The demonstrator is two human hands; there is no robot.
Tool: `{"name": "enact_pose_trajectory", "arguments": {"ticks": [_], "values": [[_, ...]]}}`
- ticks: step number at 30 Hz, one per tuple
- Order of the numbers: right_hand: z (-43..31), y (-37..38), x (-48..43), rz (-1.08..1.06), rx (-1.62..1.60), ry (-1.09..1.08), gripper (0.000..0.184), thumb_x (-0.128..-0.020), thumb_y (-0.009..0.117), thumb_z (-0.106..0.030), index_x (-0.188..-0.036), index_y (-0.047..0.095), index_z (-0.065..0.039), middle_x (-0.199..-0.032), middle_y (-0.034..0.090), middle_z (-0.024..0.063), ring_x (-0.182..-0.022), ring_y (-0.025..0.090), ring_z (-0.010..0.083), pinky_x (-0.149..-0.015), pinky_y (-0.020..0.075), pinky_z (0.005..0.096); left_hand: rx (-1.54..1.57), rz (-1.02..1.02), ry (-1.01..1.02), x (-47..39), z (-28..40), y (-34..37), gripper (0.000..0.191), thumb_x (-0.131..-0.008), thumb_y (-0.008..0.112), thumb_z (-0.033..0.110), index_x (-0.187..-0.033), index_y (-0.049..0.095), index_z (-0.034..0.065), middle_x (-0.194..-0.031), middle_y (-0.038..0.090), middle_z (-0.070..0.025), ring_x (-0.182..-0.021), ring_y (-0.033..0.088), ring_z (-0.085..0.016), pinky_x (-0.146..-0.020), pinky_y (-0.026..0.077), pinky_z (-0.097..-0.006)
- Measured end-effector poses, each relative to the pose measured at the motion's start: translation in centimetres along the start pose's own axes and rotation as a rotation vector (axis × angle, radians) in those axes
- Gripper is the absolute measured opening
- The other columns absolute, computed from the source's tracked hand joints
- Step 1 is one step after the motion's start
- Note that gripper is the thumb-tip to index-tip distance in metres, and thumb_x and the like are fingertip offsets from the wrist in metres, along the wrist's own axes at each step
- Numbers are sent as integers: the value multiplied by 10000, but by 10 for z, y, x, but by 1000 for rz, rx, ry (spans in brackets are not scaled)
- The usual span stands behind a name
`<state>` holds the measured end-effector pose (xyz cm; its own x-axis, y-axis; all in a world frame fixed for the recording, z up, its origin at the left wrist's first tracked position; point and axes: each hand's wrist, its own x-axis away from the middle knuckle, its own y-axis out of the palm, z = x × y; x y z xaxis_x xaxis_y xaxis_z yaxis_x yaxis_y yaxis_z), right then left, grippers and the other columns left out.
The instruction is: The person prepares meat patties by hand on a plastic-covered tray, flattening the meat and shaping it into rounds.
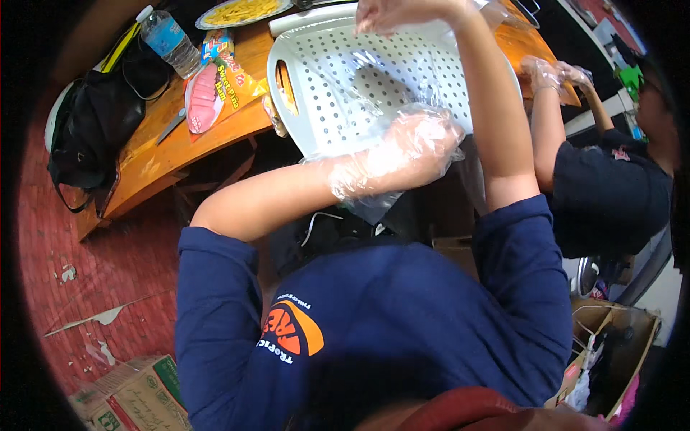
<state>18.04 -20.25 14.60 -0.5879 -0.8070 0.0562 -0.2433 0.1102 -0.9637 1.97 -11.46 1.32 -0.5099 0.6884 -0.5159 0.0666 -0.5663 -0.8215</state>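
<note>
In front of me lies a light grey tray (334,81) with dark dots and a cut-out handle, with clear plastic film (345,105) over part of it. My left hand (423,134), in a loose clear plastic glove, is at the tray's near edge. Its fingers look curled, but whether they grip anything is hidden by the shiny plastic. Over the far side of the tray reaches my right hand (404,15), blurred and cut by the top edge of the view. I cannot make out anything held in it.
Left of the tray are a ham packet (215,97), scissors (172,126), a water bottle (172,43) and a black bag (102,118). A plate of yellow strips (242,12) stands behind. At right, a co-worker's gloved hands (555,75) are at the table's edge (539,43).
</note>
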Motion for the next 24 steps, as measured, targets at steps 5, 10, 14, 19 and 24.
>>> {"name": "enact_pose_trajectory", "arguments": {"ticks": [5,10,14,19,24], "values": [[-15,49,14,-24,138,238,352,-874,642,-355,-1115,708,-107,-960,737,84,-797,708,148,-789,532,327,-69,-125,33,20,13,-26,259,-817,649,180,-1052,627,73,-944,619,-140,-908,634,-324,-771,529,-445],[-20,64,44,-79,-97,198,408,-968,523,-388,-1226,654,-102,-1020,717,121,-966,664,247,-914,485,331,95,-17,-5,41,-13,-62,267,-804,673,225,-1042,657,106,-1039,648,-83,-987,631,-303,-859,513,-417],[-12,66,51,-151,-139,197,445,-1008,437,-397,-1161,654,-40,-1077,687,123,-1002,630,240,-940,452,328,-173,-35,-197,62,-51,-75,358,-807,671,289,-1118,662,110,-1096,660,-101,-1024,625,-313,-899,493,-423],[-13,76,63,191,-255,141,459,-1010,427,-417,-1095,663,-34,-1028,683,108,-951,623,215,-901,460,322,-401,-70,-291,76,-60,-67,384,-837,662,347,-1154,658,130,-1139,665,-98,-1008,637,-300,-952,451,-449],[-10,77,61,311,-270,209,479,-1002,434,-445,-1072,670,-34,-994,681,87,-917,617,192,-862,473,316,-327,-110,-342,75,-59,-72,363,-847,655,365,-1129,662,135,-1022,697,-109,-994,641,-306,-899,457,-450]]}}
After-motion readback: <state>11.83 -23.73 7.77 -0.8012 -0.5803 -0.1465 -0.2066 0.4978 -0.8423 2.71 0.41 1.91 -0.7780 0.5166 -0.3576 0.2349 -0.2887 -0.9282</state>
